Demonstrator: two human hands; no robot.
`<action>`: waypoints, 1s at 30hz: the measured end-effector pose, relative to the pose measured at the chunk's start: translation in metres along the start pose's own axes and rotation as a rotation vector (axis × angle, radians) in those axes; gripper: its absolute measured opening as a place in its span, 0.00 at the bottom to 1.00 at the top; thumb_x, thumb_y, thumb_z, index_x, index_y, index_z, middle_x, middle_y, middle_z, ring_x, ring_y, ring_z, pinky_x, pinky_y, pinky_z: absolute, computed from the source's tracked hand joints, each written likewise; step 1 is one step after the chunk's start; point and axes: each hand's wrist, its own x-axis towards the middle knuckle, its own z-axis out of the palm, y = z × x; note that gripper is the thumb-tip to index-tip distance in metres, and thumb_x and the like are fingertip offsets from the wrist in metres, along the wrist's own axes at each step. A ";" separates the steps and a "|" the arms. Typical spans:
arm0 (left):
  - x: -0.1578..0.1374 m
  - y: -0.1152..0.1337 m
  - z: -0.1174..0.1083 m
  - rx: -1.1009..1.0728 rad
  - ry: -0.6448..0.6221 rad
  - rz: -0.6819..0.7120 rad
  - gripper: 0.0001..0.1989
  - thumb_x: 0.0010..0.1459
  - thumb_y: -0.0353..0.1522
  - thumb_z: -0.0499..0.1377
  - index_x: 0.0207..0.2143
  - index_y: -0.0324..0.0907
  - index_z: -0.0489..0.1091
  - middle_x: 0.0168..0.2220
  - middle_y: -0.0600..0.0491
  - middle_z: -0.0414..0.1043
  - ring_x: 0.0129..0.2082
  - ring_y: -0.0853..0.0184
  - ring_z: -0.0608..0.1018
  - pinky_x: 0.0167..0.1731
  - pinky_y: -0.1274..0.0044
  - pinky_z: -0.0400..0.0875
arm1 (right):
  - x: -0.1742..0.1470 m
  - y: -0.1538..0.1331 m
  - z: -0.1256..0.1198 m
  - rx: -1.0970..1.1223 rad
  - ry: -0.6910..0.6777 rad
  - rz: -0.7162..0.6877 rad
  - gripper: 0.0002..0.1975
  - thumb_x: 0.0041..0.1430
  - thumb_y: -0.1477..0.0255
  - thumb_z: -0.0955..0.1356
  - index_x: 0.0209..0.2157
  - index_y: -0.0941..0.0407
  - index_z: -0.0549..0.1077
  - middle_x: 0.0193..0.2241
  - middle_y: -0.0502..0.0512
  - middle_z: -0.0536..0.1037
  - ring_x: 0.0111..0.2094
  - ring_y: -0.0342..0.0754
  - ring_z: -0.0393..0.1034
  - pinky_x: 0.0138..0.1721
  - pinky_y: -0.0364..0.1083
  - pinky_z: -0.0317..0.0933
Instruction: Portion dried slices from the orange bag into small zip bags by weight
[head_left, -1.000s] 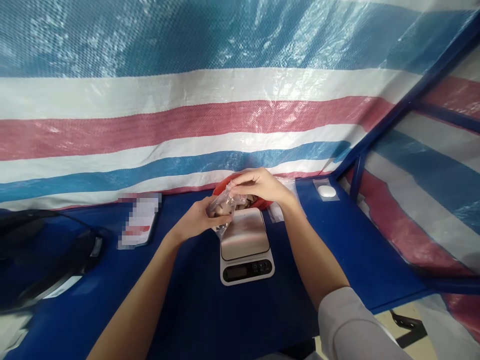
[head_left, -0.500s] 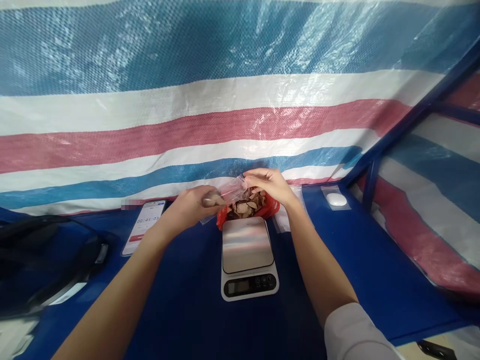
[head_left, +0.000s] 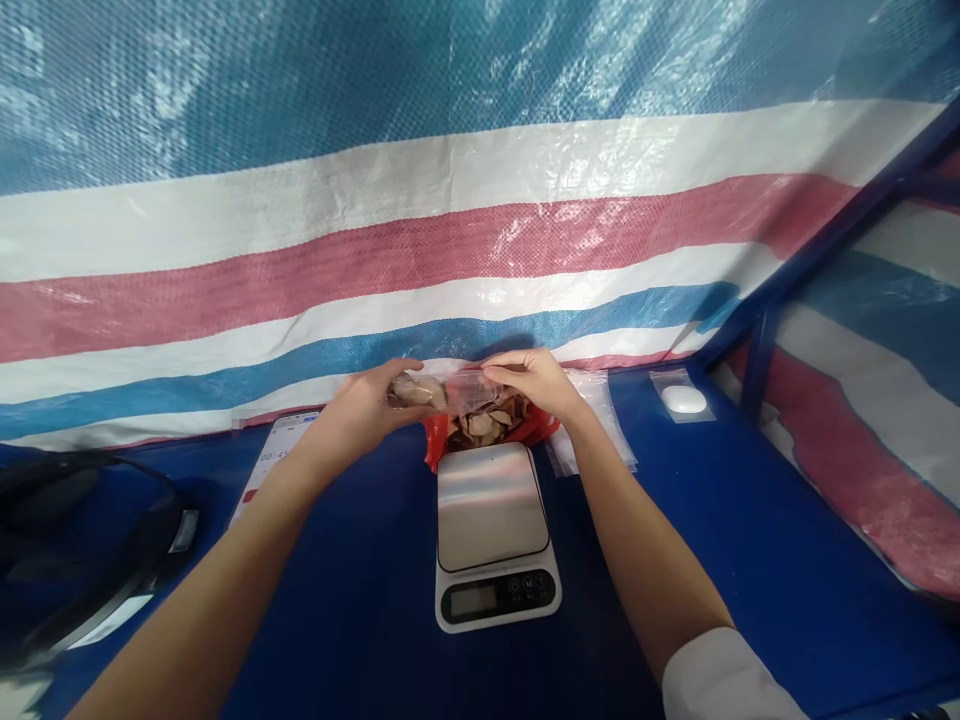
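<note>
Well to the left of the white scale (head_left: 496, 540), a black banded device (head_left: 152, 540) is lying on the blue table (head_left: 750, 560), its exact kind remaining unclear. Nearer the scale, also on its left, a phone (head_left: 281, 438) is resting, your forearm partly covering its screen. Beyond the scale's far left corner, your left hand (head_left: 360, 412) is curling its thumb and fingers around the filled end of a clear plastic bag (head_left: 418, 392). You are holding this bag sideways behind the scale, pale pieces sitting in its left end and its clear right part overlapping the view of a red bag (head_left: 541, 428). That red bag is lying open just behind the scale, holding brown-edged dried slices (head_left: 486, 424). The scale itself is presenting its metal plate upward and its display panel towards you, the reading being illegible. Beyond its far right corner, your right hand (head_left: 531, 380) is pinching the clear bag's other end, so both hands are standing apart with the bag between them. To the scale's right, flat clear bags (head_left: 609, 428) are lying partly under your right forearm; farther right, a white rounded object (head_left: 684, 399) is resting on a small clear packet (head_left: 705, 415).
</note>
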 end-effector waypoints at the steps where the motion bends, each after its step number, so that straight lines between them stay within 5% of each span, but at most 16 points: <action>1: 0.000 -0.002 0.000 -0.023 0.020 -0.020 0.30 0.48 0.46 0.66 0.53 0.46 0.73 0.32 0.52 0.79 0.31 0.59 0.79 0.33 0.73 0.72 | 0.000 0.002 0.000 -0.005 -0.003 0.000 0.09 0.56 0.68 0.72 0.36 0.57 0.83 0.31 0.53 0.83 0.29 0.44 0.74 0.34 0.44 0.70; 13: 0.005 -0.005 -0.003 -0.153 0.145 0.073 0.27 0.49 0.47 0.65 0.49 0.45 0.75 0.41 0.51 0.81 0.36 0.59 0.79 0.40 0.71 0.73 | 0.003 0.009 0.008 -0.301 0.061 -0.177 0.08 0.59 0.76 0.70 0.33 0.53 0.84 0.40 0.52 0.85 0.42 0.49 0.77 0.47 0.46 0.67; 23: 0.010 -0.006 -0.006 -0.273 0.108 0.137 0.25 0.59 0.53 0.56 0.41 0.44 0.79 0.46 0.49 0.82 0.47 0.55 0.81 0.49 0.69 0.75 | 0.003 0.011 0.009 -0.286 0.089 -0.140 0.08 0.58 0.77 0.70 0.33 0.54 0.84 0.40 0.50 0.85 0.41 0.48 0.78 0.48 0.45 0.68; 30: 0.018 0.004 -0.021 -0.276 0.205 0.171 0.20 0.52 0.52 0.62 0.34 0.47 0.81 0.41 0.52 0.83 0.43 0.55 0.82 0.47 0.70 0.76 | 0.003 0.009 0.007 -0.183 0.100 -0.030 0.08 0.58 0.72 0.71 0.36 0.54 0.85 0.33 0.51 0.85 0.35 0.48 0.78 0.39 0.45 0.71</action>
